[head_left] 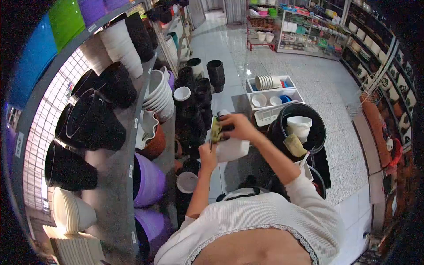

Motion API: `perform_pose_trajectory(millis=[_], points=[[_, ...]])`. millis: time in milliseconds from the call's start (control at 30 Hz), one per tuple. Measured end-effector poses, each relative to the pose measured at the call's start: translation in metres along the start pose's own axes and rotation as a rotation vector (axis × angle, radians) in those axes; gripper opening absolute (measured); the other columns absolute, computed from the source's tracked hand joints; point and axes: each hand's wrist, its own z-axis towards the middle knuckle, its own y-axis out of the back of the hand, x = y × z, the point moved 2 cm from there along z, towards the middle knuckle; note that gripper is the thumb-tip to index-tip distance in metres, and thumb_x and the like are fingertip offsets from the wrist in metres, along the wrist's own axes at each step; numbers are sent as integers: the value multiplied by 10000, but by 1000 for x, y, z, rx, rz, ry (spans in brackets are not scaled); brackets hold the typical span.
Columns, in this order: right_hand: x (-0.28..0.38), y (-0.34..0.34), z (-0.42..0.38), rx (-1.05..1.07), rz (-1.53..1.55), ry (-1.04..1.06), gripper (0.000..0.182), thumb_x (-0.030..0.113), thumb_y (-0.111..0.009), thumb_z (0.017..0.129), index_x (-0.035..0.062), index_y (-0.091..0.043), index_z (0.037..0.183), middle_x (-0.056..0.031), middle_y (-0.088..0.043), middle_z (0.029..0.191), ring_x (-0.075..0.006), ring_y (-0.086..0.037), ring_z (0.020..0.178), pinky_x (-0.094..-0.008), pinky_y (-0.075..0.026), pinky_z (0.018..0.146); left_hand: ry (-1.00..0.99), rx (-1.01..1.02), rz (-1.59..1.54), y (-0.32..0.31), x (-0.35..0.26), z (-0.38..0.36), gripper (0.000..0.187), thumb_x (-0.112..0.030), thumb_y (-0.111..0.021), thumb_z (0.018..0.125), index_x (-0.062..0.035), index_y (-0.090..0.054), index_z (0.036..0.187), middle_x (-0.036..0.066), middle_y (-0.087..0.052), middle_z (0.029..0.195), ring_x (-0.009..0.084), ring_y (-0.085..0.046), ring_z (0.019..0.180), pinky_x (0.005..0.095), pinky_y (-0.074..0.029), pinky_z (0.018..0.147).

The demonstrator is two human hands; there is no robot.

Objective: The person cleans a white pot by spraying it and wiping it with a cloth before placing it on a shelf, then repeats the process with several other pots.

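Note:
In front of my chest is a white plastic pot (232, 150), tilted on its side. My left hand (207, 157) is closed on its left edge. Across the pot's far side reaches my right hand (238, 127), its fingers curled round a crumpled yellow-green cloth (216, 129) that lies against the pot. The fingertips of the right hand are partly hidden. To the right stands a big black tub (324, 128), with a stack of white pots (299, 128) inside and a yellowish cloth (293, 145) at its near rim.
Shelves on the left hold black pots (95, 121), purple pots (150, 181) and stacked white pots (157, 95). More black pots (215, 74) stand on the floor. White trays (295, 95) with bowls sit beyond the tub. Display shelves (304, 33) line the back and right.

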Motion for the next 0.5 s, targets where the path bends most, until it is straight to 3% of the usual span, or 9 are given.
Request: perform_pose_trajectory(millis=[67, 100, 167, 200, 267, 300, 400, 433, 500], points=[[36, -20, -10, -69, -271, -19, 513, 103, -764, 605, 103, -651, 1105, -152, -590, 1179, -309, -570, 1061, -361, -447, 905, -52, -57, -34, 11, -7, 3, 391, -311, -527, 896, 67, -580, 813, 227, -574, 687, 271, -561, 608, 377, -427, 606], [32, -20, -5, -54, -165, 4, 543, 93, -763, 607, 113, -636, 1135, -150, -582, 1191, -313, -567, 1065, -363, -444, 910, -30, -67, -107, 17, -16, 2, 355, -290, -541, 868, 55, -582, 791, 232, -554, 654, 323, -575, 599, 383, -413, 583], [17, -16, 5, -17, 52, 39, 607, 73, -759, 610, 134, -606, 1194, -146, -567, 1215, -321, -560, 1074, -367, -439, 921, -47, 79, 89, 31, -19, -3, 317, -247, -537, 879, 47, -545, 760, 218, -529, 615, 373, -553, 591, 394, -394, 542], [17, -7, 12, -63, 172, 56, 661, 39, -746, 620, 146, -566, 1247, -111, -581, 1212, -281, -575, 1044, -379, -442, 920, -52, 156, 188, 38, -21, -8, 303, -226, -534, 884, 43, -527, 745, 211, -517, 596, 398, -542, 587, 400, -385, 522], [-2, 3, 25, 224, 534, -267, 708, 3, -720, 635, 158, -523, 1297, -66, -583, 1209, -226, -572, 1018, -383, -443, 916, -114, 156, 122, 46, -42, -17, 296, -216, -530, 889, 34, -527, 730, 189, -506, 569, 385, -524, 546, 404, -373, 503], [-16, 4, 32, 358, 595, -245, 678, -20, -698, 633, 145, -541, 1271, -43, -582, 1193, -187, -561, 1005, -378, -450, 893, -148, 157, 85, 46, -48, -22, 294, -211, -527, 892, 30, -528, 723, 179, -501, 555, 379, -515, 525, 407, -368, 494], [-49, 3, 39, 446, 509, -28, 605, -38, -671, 632, 119, -573, 1208, -44, -581, 1146, -191, -538, 1041, -367, -446, 887, -302, 106, 141, 37, -34, -36, 294, -219, -529, 899, 6, -546, 712, 174, -493, 538, 365, -507, 492, 431, -368, 493], [-55, -1, 37, 398, 541, -60, 484, -27, -677, 609, 78, -623, 1079, -71, -566, 1106, -225, -519, 1081, -353, -433, 901, -357, 88, 208, 35, -28, -35, 277, -226, -548, 891, -9, -574, 721, 171, -529, 553, 338, -560, 519, 432, -417, 528], [-56, -4, 31, 402, 186, -4, 441, -6, -695, 586, 76, -644, 1016, -104, -541, 1107, -264, -514, 1078, -348, -426, 912, -144, 164, 179, 31, -21, -34, 279, -249, -580, 868, 3, -592, 747, 175, -565, 591, 342, -588, 567, 415, -448, 552]])
